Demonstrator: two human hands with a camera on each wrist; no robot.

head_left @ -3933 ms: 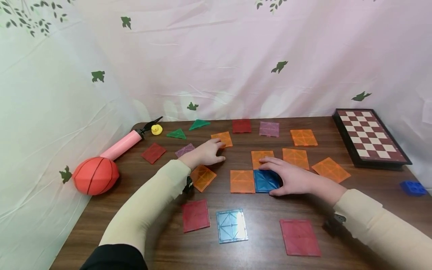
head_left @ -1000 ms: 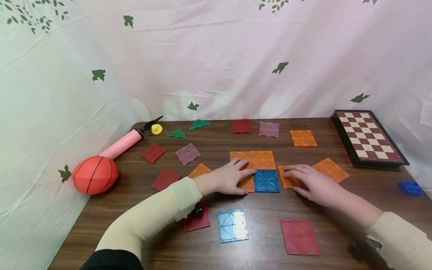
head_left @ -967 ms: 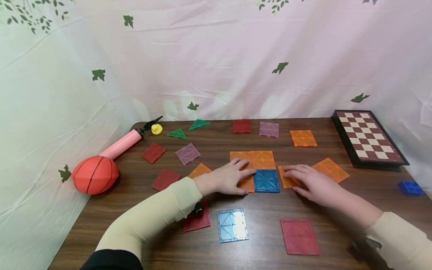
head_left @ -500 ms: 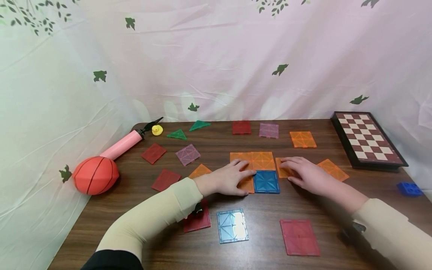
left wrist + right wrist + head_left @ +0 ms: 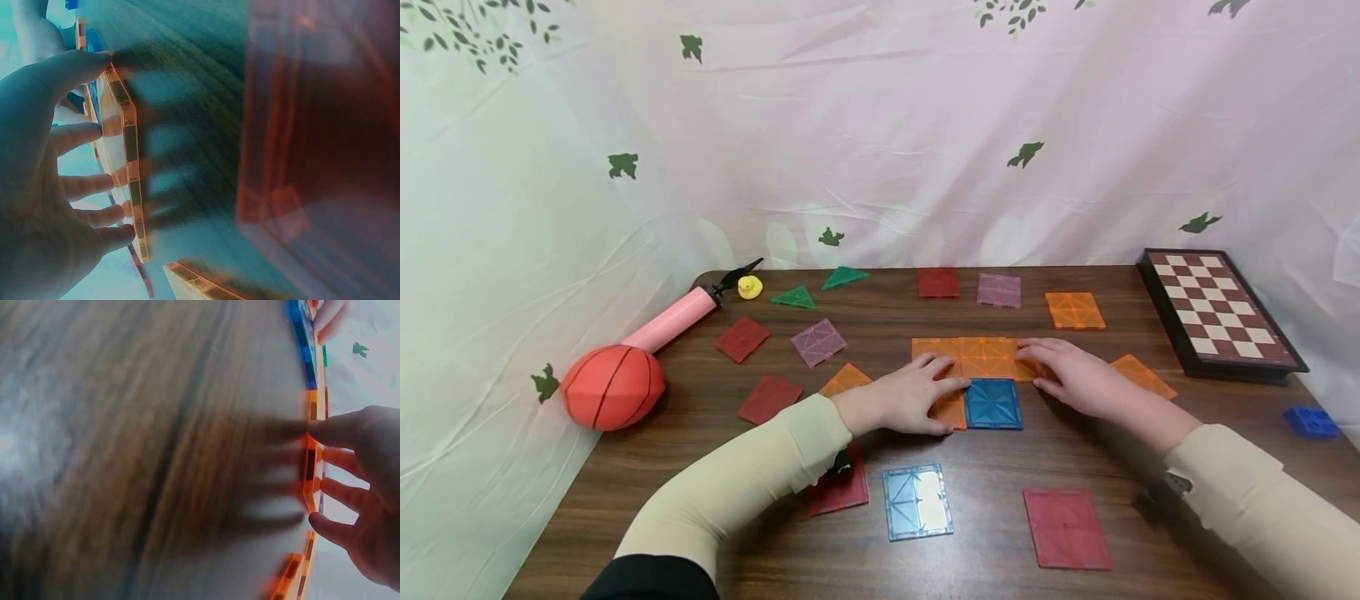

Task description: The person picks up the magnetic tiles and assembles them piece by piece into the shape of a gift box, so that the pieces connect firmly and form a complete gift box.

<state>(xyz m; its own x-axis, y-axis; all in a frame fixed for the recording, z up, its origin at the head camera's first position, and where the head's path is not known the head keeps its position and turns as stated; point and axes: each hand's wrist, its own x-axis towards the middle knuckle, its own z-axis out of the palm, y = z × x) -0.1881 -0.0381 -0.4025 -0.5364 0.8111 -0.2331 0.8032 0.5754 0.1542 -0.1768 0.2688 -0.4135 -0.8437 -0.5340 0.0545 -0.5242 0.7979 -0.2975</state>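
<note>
Orange square magnetic tiles lie joined in a row, with a blue tile against the row's near side. My left hand rests with spread fingers on the left orange tiles, partly hiding them; the left wrist view shows its fingertips on an orange tile. At the row's right end my right hand holds another orange tile across its edges, covering most of it. Thumb and fingers span that tile in the right wrist view.
Red, light-blue, purple and green tiles lie around on the wooden table. A chessboard box and blue block are at right. A red ball, pink pump and yellow duck sit at left.
My right hand has slid an orange tile leftward and away from me until it meets the row's end. My left hand came from farther left onto the tiles and has stayed there.
</note>
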